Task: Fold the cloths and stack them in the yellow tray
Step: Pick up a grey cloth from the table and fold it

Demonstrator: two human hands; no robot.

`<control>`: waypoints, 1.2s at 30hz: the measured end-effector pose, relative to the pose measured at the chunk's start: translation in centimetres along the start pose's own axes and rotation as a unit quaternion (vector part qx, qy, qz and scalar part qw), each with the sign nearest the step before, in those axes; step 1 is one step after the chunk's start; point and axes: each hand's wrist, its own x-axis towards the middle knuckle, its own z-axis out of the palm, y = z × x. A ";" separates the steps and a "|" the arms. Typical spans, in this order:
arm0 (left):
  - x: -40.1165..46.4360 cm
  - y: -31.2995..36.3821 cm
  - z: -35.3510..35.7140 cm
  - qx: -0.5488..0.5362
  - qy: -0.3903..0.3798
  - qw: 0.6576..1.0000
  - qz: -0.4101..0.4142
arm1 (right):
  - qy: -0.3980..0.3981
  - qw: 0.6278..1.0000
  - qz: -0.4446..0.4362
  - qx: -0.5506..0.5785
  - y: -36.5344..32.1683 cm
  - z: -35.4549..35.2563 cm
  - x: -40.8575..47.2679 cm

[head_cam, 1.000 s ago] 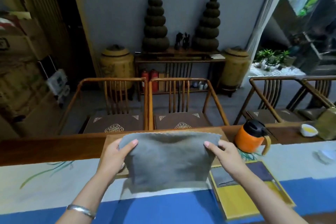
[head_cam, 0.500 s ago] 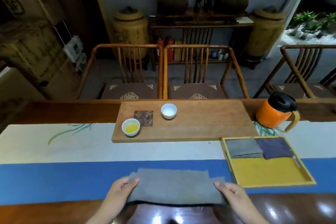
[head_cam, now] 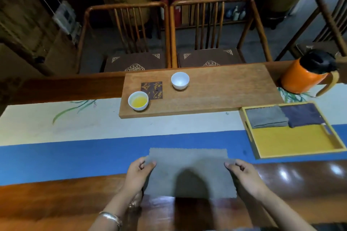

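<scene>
- Grey towelling, the grey cloth (head_cam: 189, 171), lies flat in front of the person, its far half on the blue band of the table runner (head_cam: 75, 157) and its near half on the polished wooden table (head_cam: 47, 202)
- The left hand (head_cam: 138, 172) pinches the cloth's left edge between thumb and curled fingers (head_cam: 152, 164); the right hand (head_cam: 244, 174) does the same at the right edge, so both are grasping the cloth, not released
- Holding the two side edges apart keeps the fabric taut and square, which I judge to be the set-up for a clean fold
- A bangle (head_cam: 110, 218) sits on the left wrist
- To the right, well apart from the cloth, stands the yellow tray (head_cam: 293, 142); a folded grey cloth (head_cam: 266, 117) and a folded dark blue cloth (head_cam: 302, 115) lie side by side along its far wall, leaving the near part bare for more
- Beyond the runner, a wooden board (head_cam: 216, 95) carries a cup of yellow liquid (head_cam: 138, 100), a patterned coaster (head_cam: 152, 90) and a white cup (head_cam: 180, 80), all out of the folding space
- An orange jug (head_cam: 304, 78) stands just behind the tray
</scene>
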 end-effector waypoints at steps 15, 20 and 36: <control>4.3 -1.0 -0.9 0.240 0.082 0.967 0.026 | 0.145 0.960 -0.055 -0.234 1.9 0.2 2.9; 0.5 -2.6 -2.4 0.312 0.032 0.945 0.097 | 0.014 0.930 -0.123 -0.345 3.0 -0.5 -0.6; -1.6 -4.7 -2.3 0.417 -0.013 0.892 0.176 | -0.055 0.829 -0.191 -0.523 5.5 -0.3 -1.3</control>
